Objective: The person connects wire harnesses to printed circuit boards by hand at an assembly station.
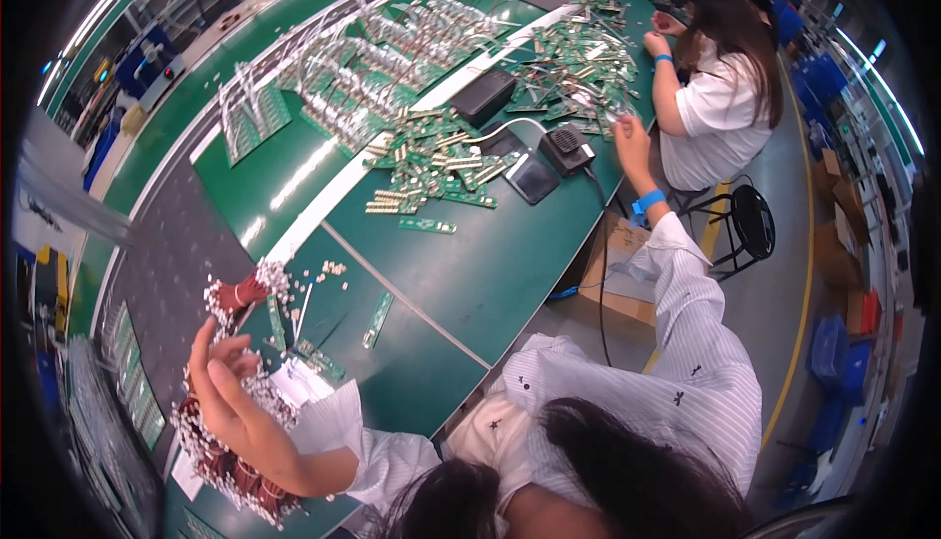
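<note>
My left hand (235,407) is beside bundles of red-brown wires with white connectors (221,451), fingers stretched and somewhat apart; I see nothing held in it. Another such wire bundle (245,291) lies just past its fingertips. My right hand (632,144), with a blue wristband, reaches far out to the right edge of the bench. Its fingers are pinched together at the rim of a large heap of narrow green circuit boards (578,54). Something small and whitish shows at the fingertips, too small to name. Single circuit boards (376,320) lie near the left hand.
A smaller heap of circuit boards (431,157) lies mid-bench, beside a phone (532,177), a black adapter (569,150) with a cable and a black box (483,98). Wired board panels (363,78) lie beyond. A co-worker (720,88) sits at right, near a black stool (752,220).
</note>
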